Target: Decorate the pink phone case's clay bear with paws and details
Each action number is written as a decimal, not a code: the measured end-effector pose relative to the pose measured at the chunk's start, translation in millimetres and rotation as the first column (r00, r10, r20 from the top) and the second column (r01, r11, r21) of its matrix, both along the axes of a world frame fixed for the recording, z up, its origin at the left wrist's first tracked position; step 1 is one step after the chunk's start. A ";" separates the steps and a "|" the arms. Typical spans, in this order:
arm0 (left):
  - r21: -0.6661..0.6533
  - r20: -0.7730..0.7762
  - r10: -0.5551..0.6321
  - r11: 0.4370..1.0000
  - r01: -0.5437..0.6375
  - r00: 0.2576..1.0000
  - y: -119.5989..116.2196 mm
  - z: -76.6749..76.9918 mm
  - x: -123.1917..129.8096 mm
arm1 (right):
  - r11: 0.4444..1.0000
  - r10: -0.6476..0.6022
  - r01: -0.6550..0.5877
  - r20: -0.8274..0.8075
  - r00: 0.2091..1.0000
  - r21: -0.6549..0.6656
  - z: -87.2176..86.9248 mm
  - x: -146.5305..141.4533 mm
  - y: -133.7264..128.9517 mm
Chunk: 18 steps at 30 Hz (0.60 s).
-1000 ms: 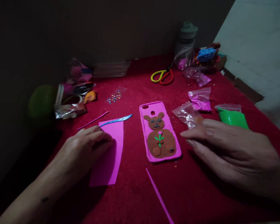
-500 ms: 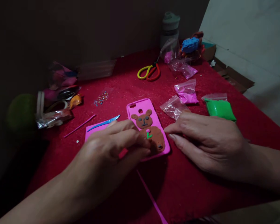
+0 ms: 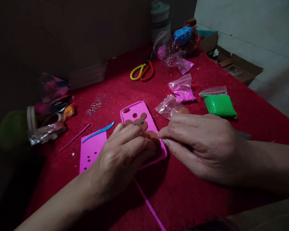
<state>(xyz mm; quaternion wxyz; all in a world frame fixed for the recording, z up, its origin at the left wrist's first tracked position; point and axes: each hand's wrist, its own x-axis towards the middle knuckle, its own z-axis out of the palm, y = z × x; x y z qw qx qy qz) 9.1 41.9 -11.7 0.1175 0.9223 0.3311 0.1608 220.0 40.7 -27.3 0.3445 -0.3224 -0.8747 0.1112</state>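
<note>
A pink phone case [image 3: 132, 110] lies on the red cloth [image 3: 195, 199], with a brown clay bear [image 3: 136, 122] on it; only the bear's head shows. My left hand [image 3: 121, 154] covers the lower half of the case, fingers curled down onto the clay; whether it pinches anything is hidden. My right hand [image 3: 199, 144] lies flat beside the case, its fingertips at the right edge. A pink foam sheet [image 3: 91, 149] with small holes lies left of my left hand, a blue modelling tool [image 3: 98, 131] at its top.
Yellow-red scissors [image 3: 142, 71] lie at the back. Bags of green clay [image 3: 219, 105], pink clay [image 3: 181, 89] and brown clay [image 3: 170, 107] lie at the right. A blue clay lump [image 3: 183, 34], a bottle [image 3: 160, 17], a gem sheet [image 3: 94, 106] and a pink strip [image 3: 149, 205] are around.
My left hand left the pink foam sheet and came down over the bear's body on the case. My right hand closed in on the case's right edge. The view shifted right.
</note>
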 end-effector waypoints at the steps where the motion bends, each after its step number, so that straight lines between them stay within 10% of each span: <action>1: 0.002 -0.002 -0.003 1.000 0.003 1.000 0.4 -0.3 -0.3 | 1.000 0.003 -0.003 -0.003 1.000 0.002 0.2 0.0 0.1; 18: 0.030 0.057 0.043 0.999 -0.045 0.997 -5.9 -1.4 0.1 | 1.000 -0.001 0.002 -0.058 0.998 0.012 3.3 1.6 -2.1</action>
